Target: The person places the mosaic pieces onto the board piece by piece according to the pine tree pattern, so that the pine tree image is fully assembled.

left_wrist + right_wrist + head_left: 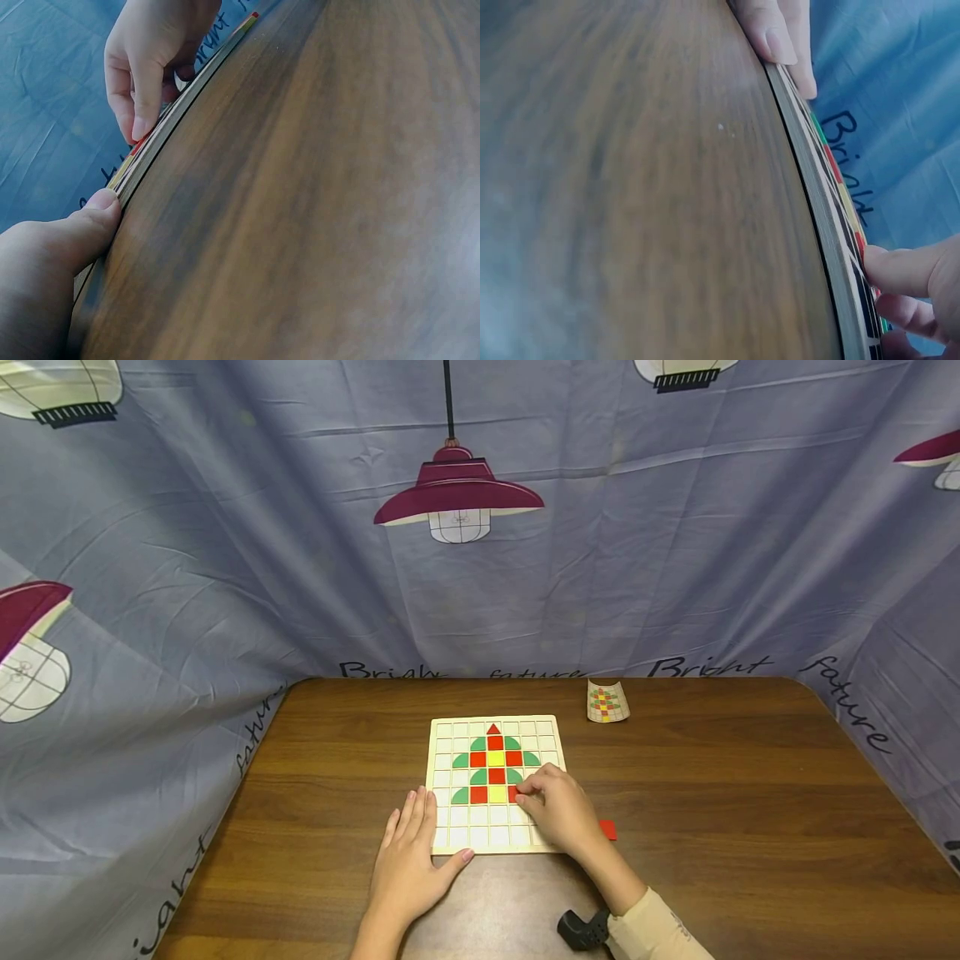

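A white gridded board point(457, 837) lies on the table, with red, yellow and green tiles laid in a tree-like pattern, a red triangle point(493, 729) at the top. My left hand point(411, 864) rests along the board's left edge, fingers straight, thumb at the front edge. Thumb and fingertips of my right hand point(558, 810) pinch a red square tile point(512, 794) at its cell, right of a yellow square point(497, 794). That hand hides part of the board's right side. In the right wrist view, the thumb point(900, 270) touches the red tile at board level.
A loose red square point(608, 830) lies on the table just right of my right wrist. Behind the board, a small curled pattern card point(607, 703) shows a similar tree. A printed cloth point(480, 602) hangs around the brown table point(712, 802).
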Demonstrator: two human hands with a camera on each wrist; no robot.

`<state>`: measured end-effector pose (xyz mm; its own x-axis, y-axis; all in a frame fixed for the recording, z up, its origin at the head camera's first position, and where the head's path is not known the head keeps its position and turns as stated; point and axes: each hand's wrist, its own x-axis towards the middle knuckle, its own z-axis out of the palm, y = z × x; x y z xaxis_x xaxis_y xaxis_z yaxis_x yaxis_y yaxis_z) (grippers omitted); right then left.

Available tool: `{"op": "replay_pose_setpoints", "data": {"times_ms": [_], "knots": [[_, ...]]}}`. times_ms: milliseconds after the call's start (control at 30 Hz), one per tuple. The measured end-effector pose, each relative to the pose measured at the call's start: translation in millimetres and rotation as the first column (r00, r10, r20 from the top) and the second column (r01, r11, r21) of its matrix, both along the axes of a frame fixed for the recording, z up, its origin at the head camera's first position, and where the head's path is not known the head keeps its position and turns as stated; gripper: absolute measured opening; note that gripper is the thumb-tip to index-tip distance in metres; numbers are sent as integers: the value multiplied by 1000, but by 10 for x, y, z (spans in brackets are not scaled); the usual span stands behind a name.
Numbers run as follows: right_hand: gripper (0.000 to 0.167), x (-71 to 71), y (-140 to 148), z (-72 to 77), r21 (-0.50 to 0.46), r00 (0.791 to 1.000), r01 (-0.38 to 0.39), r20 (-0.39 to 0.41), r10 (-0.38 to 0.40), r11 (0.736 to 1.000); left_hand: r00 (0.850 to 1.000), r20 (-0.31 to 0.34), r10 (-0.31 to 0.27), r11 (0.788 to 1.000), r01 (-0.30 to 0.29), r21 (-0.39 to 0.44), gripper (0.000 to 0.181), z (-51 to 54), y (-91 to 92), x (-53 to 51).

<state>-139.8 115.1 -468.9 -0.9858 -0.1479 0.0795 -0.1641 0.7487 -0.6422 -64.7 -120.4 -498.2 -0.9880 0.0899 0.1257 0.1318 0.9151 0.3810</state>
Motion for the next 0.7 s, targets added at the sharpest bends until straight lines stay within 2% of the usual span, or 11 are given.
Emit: {"op": "replay_pose_setpoints", "data": {"times_ms": [133, 300, 500, 700], "knots": [[7, -4, 60, 19, -86, 1000, -1, 27, 3, 996, 1000, -7, -1, 1000, 1, -4, 102, -2, -4, -3], [18, -10, 268, 96, -193, 997, 72, 39, -65, 979, 1000, -11, -3, 1000, 3, -6, 102, -1, -4, -4], [19, 27, 613, 168, -135, 997, 82, 17, -80, 987, 1000, -15, -3, 1000, 3, -9, 101, 7, -3, -1], [21, 87, 875, 154, -44, 997, 33, 66, -30, 998, 1000, -24, -8, 1000, 8, -3, 101, 16, -2, 0]]}}
